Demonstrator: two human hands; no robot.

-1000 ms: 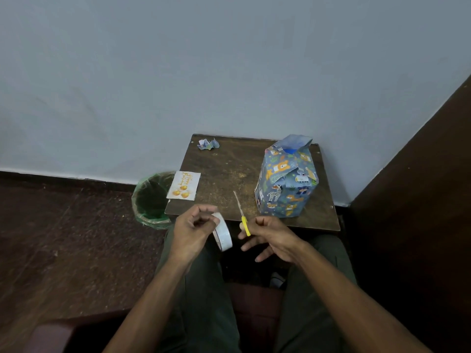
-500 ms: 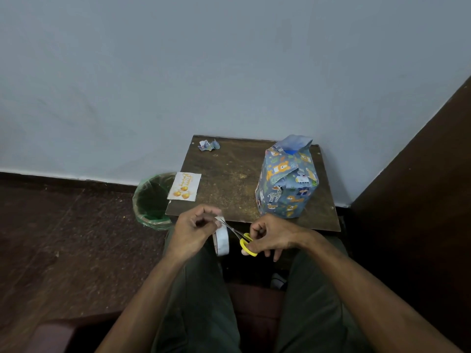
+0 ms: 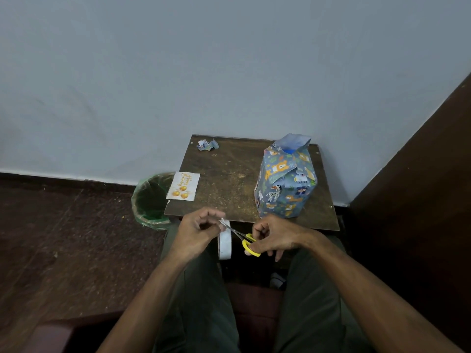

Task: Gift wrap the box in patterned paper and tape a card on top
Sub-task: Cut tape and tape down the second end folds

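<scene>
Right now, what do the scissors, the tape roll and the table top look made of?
Scissors: thin shiny blades, likely metal; glossy yellow handles, likely plastic.
Tape roll: smooth whitish band, probably plastic tape; core not visible.
Table top: dark brown matte board, scuffed and speckled, screws at corners; seems wood or laminate.

A green-lined waste bin (image 3: 150, 200) stands on the dark floor (image 3: 63, 238) beside the brown surface (image 3: 229, 179), below a pale wall (image 3: 204, 72).

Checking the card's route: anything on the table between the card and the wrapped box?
Nothing visible. The card lies at the table's left edge, the box stands at the right, with bare tabletop between. The paper scrap sits farther back, off that line.
</scene>
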